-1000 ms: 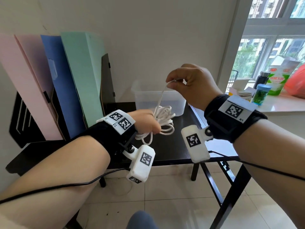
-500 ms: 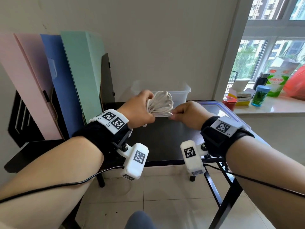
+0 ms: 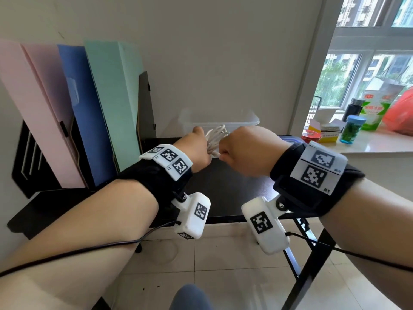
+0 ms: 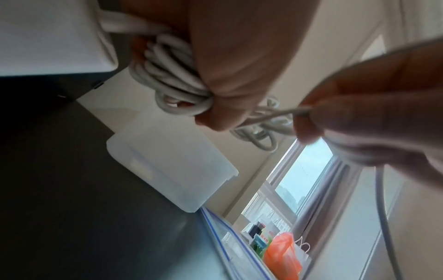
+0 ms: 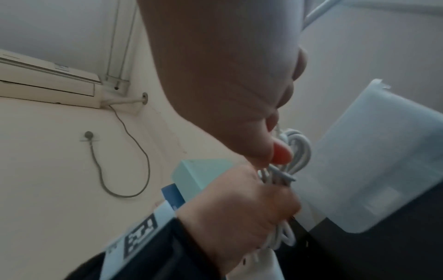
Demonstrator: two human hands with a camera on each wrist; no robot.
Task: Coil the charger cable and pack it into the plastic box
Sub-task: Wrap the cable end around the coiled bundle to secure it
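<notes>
Left hand: the left hand (image 3: 196, 151) is closed around the white charger cable (image 3: 215, 139), gripping the bundled loops in its fist above the black table (image 3: 225, 189).
Right hand: the right hand (image 3: 243, 151) is curled, with thumb and forefinger pinching a single free strand of the cable just beside the bundle; the left wrist view shows the strand (image 4: 271, 116) running taut from the coil to those fingers (image 4: 309, 130).
Cable position: held in the air between both hands, in front of the plastic box (image 3: 223, 124) and not inside it.
Plastic box: translucent, open-topped, standing at the rear of the table against the wall, directly behind the hands.
Obstructions: in the head view both fists cover most of the coil and the front wall of the box.
Left of table: upright file folders (image 3: 93, 113) in pink, blue and green, held in a black rack (image 3: 29, 157).
Right of table: a blue-rimmed lid (image 4: 215, 225) lies flat beside the box.
Window sill: a jar with a blue cap (image 3: 352, 129), a green and white carton (image 3: 375, 113), an orange bag (image 3: 400, 117) and small containers, well apart from the box.
Wall: an air-conditioning unit (image 5: 48, 83) with a hanging cord, seen in the right wrist view.
</notes>
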